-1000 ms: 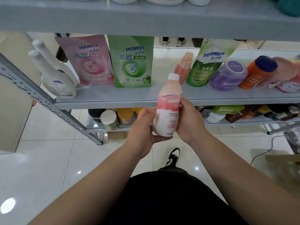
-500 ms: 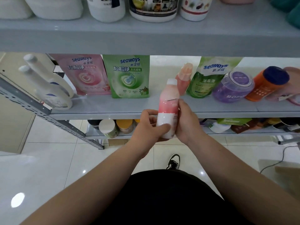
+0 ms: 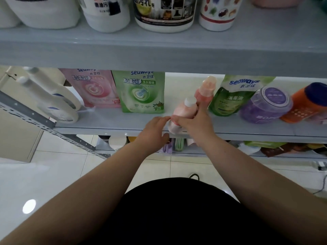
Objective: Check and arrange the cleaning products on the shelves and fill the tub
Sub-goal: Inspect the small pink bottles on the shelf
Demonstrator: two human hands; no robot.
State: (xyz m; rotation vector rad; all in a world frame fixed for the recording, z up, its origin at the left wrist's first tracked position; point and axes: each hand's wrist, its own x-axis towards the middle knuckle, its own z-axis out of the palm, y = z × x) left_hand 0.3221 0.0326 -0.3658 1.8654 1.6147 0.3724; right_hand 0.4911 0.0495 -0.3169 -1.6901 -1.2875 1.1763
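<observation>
right hand (image 3: 193, 123) gripping one pink bottle (image 3: 184, 111) (of two), left hand (image 3: 154, 129) slack-fingered beside it, three pouches (image 3: 139, 92)

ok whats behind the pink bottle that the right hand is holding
A second pink bottle with a translucent cap stands upright just behind the held bottle. Its base cannot be seen: that bottle and the right hand cover it.

Glossy plastic pouches (image 3: 139, 92) stand on a smooth matt grey shelf (image 3: 109, 121) above shiny floor tiles (image 3: 58, 167).
</observation>
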